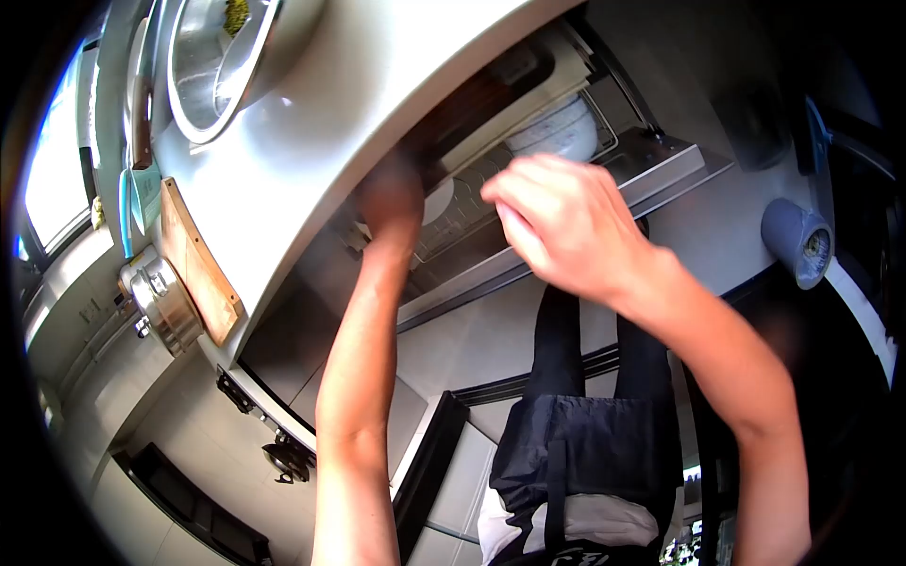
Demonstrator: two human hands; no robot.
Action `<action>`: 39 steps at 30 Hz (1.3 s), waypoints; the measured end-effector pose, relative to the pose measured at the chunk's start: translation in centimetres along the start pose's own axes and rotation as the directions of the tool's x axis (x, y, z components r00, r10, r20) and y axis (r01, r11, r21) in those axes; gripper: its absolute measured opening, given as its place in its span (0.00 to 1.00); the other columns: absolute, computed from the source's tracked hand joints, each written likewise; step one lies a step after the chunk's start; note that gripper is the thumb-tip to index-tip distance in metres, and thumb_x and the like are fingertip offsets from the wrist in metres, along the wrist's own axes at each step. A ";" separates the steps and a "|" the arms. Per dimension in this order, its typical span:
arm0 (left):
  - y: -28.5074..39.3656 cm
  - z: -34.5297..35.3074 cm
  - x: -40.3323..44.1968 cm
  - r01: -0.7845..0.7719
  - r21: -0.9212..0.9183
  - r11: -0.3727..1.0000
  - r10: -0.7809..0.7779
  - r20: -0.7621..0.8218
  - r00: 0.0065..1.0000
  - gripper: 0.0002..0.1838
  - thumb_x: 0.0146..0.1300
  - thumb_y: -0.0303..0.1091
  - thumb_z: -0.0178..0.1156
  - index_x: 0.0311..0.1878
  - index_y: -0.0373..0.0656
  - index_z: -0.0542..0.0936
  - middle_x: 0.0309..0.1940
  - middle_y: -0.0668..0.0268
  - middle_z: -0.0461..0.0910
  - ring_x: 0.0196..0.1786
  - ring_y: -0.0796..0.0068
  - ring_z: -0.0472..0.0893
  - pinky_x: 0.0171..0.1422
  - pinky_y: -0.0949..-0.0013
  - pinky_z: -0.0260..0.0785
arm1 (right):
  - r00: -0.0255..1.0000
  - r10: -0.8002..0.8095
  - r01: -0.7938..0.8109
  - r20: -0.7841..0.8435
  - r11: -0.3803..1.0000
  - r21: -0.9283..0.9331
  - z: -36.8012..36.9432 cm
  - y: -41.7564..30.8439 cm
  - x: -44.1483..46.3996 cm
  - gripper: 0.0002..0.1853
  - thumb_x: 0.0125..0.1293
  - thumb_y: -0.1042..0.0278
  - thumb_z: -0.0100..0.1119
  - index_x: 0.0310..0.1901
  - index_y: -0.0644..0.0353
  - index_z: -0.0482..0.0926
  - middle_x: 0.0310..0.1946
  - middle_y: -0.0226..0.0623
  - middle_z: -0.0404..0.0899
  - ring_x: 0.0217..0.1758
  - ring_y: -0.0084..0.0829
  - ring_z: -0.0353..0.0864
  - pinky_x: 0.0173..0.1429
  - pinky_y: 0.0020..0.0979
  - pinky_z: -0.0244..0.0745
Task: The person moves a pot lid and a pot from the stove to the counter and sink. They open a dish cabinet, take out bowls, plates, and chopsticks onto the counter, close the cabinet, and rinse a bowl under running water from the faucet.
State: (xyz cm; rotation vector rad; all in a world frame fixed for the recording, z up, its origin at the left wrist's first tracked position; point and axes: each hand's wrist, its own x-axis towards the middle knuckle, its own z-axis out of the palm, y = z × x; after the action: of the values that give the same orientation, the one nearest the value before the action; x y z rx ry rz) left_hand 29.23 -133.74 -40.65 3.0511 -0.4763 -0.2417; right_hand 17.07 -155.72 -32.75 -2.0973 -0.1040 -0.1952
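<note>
Below the white counter [311,141] a drawer with a wire rack [462,209] is pulled out. My left hand [392,203] reaches in under the counter's edge, in shadow and blurred, so its fingers cannot be made out. Above the drawer's front edge is my right hand [566,222], its fingers curled together; whether anything is between them is hidden. A pale marbled bowl [557,130] stands in the rack just beyond my right hand. Near my left hand part of a white dish [439,202] shows.
On the counter are a metal bowl [203,80] and, along the wall side, a wooden board [196,259] and a knife [141,123]. A steel pot [162,297] stands beside the board. A grey bin [797,241] is on the floor at right.
</note>
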 end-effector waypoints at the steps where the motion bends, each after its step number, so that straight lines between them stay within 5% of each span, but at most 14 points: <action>1: 0.4 -0.4 0.0 0.001 0.002 1.000 -0.001 -0.010 1.000 0.23 0.63 0.42 0.55 0.62 0.50 0.73 0.55 0.52 0.78 0.58 0.48 0.76 0.62 0.48 0.67 | 0.998 -0.064 0.064 0.000 0.994 -0.087 0.4 0.8 1.6 0.07 0.53 0.78 0.60 0.35 0.63 0.77 0.29 0.42 0.78 0.35 0.45 0.79 0.37 0.40 0.76; 3: 0.8 -0.8 -0.4 0.049 0.057 0.997 -0.053 0.072 0.996 0.23 0.64 0.43 0.54 0.62 0.51 0.74 0.56 0.53 0.77 0.59 0.49 0.75 0.61 0.43 0.66 | 0.982 -0.083 0.137 0.172 0.935 -0.328 2.1 3.3 4.1 0.12 0.50 0.79 0.59 0.39 0.63 0.79 0.36 0.42 0.79 0.42 0.44 0.79 0.43 0.41 0.77; 7: -0.5 -0.2 -0.7 -0.091 0.012 0.996 0.092 -0.043 0.995 0.21 0.63 0.44 0.54 0.60 0.53 0.75 0.56 0.55 0.77 0.60 0.51 0.75 0.58 0.36 0.65 | 0.950 -0.152 0.274 0.273 0.828 -0.490 5.2 7.1 7.3 0.24 0.51 0.79 0.58 0.53 0.57 0.79 0.51 0.44 0.78 0.59 0.44 0.74 0.62 0.39 0.73; 8: -0.6 -0.2 -0.9 -0.106 0.044 0.993 0.109 -0.064 0.992 0.22 0.62 0.46 0.55 0.59 0.53 0.75 0.56 0.54 0.77 0.59 0.50 0.75 0.58 0.36 0.65 | 0.958 -0.052 0.182 0.283 0.873 -0.453 5.9 7.8 7.8 0.22 0.60 0.73 0.56 0.58 0.57 0.75 0.55 0.45 0.77 0.60 0.46 0.74 0.63 0.40 0.72; 11: -1.2 0.2 -1.5 -0.018 -0.032 0.999 0.018 0.010 1.000 0.23 0.60 0.47 0.56 0.58 0.52 0.77 0.55 0.52 0.77 0.59 0.48 0.74 0.58 0.39 0.65 | 0.913 0.131 0.098 0.386 0.848 -0.520 6.5 7.3 9.7 0.19 0.68 0.65 0.51 0.60 0.58 0.73 0.57 0.47 0.75 0.60 0.47 0.74 0.65 0.40 0.70; 12: -1.4 0.2 -1.5 -0.008 -0.036 0.999 0.008 0.005 1.000 0.23 0.60 0.47 0.56 0.58 0.52 0.77 0.55 0.52 0.77 0.59 0.48 0.74 0.58 0.39 0.65 | 0.936 0.046 0.147 0.348 0.849 -0.508 6.9 7.3 10.1 0.19 0.71 0.61 0.46 0.59 0.59 0.74 0.56 0.49 0.76 0.58 0.49 0.75 0.65 0.40 0.69; 16: -2.2 0.3 -2.3 -0.055 -0.082 0.995 0.056 0.000 0.998 0.24 0.58 0.46 0.58 0.56 0.47 0.78 0.54 0.50 0.76 0.58 0.46 0.73 0.61 0.45 0.65 | 0.978 -0.020 0.098 0.209 0.923 -0.371 8.0 7.1 11.0 0.16 0.69 0.65 0.49 0.54 0.60 0.77 0.53 0.50 0.77 0.59 0.49 0.75 0.63 0.41 0.69; 18: -2.4 -0.3 -2.8 -0.073 -0.072 0.995 0.070 -0.038 0.997 0.23 0.58 0.44 0.59 0.56 0.44 0.78 0.54 0.50 0.76 0.58 0.46 0.73 0.62 0.47 0.65 | 0.960 0.002 0.111 0.281 0.915 -0.387 8.0 7.1 11.2 0.16 0.68 0.66 0.49 0.54 0.60 0.77 0.53 0.50 0.77 0.59 0.48 0.75 0.64 0.41 0.69; 20: -2.5 -1.5 -4.0 -0.156 -0.273 0.949 0.112 -0.171 0.979 0.22 0.57 0.36 0.60 0.55 0.40 0.78 0.55 0.50 0.76 0.59 0.46 0.72 0.64 0.49 0.64 | 0.935 0.027 0.124 0.354 0.909 -0.397 8.2 7.1 11.1 0.16 0.68 0.67 0.49 0.54 0.61 0.77 0.53 0.50 0.77 0.59 0.48 0.75 0.64 0.41 0.69; 28: -3.0 -3.7 -13.0 0.002 -0.532 0.846 -0.142 -0.222 0.965 0.17 0.58 0.24 0.58 0.52 0.35 0.76 0.53 0.51 0.76 0.57 0.52 0.75 0.63 0.60 0.67 | 0.859 0.033 0.267 0.510 0.822 -0.503 6.2 6.2 11.0 0.22 0.65 0.71 0.53 0.62 0.53 0.71 0.55 0.49 0.76 0.63 0.47 0.73 0.70 0.42 0.65; 32: -1.5 -4.4 -15.5 0.123 -0.713 0.691 -0.252 -0.077 0.965 0.15 0.62 0.22 0.57 0.52 0.35 0.77 0.54 0.55 0.76 0.55 0.62 0.78 0.59 0.65 0.71 | 0.822 -0.122 0.452 0.557 0.735 -0.506 4.3 4.6 10.7 0.20 0.72 0.61 0.45 0.64 0.50 0.69 0.57 0.51 0.75 0.60 0.50 0.75 0.64 0.44 0.69; 34: -0.4 -4.6 -15.8 0.122 -0.770 0.626 -0.266 -0.064 0.962 0.14 0.63 0.22 0.56 0.53 0.35 0.77 0.54 0.57 0.76 0.54 0.66 0.78 0.58 0.68 0.72 | 0.702 0.251 0.293 0.667 0.752 -0.591 3.2 2.0 10.5 0.16 0.71 0.64 0.48 0.58 0.55 0.71 0.50 0.52 0.78 0.50 0.51 0.79 0.53 0.46 0.76; 39: 3.8 -5.2 -16.1 0.282 -0.958 0.049 -0.272 0.259 0.927 0.13 0.69 0.23 0.54 0.56 0.34 0.75 0.53 0.61 0.77 0.53 0.75 0.79 0.56 0.73 0.72 | 0.749 0.091 0.044 0.656 0.982 -0.186 0.6 1.0 6.6 0.11 0.69 0.65 0.53 0.45 0.64 0.70 0.36 0.54 0.79 0.38 0.55 0.79 0.40 0.48 0.72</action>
State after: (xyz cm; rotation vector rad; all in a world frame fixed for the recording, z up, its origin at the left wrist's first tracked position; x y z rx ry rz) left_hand 13.76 -132.32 -32.84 1.6514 0.2917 -0.3777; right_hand 23.77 -155.74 -32.66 -2.2667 -0.5045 0.6009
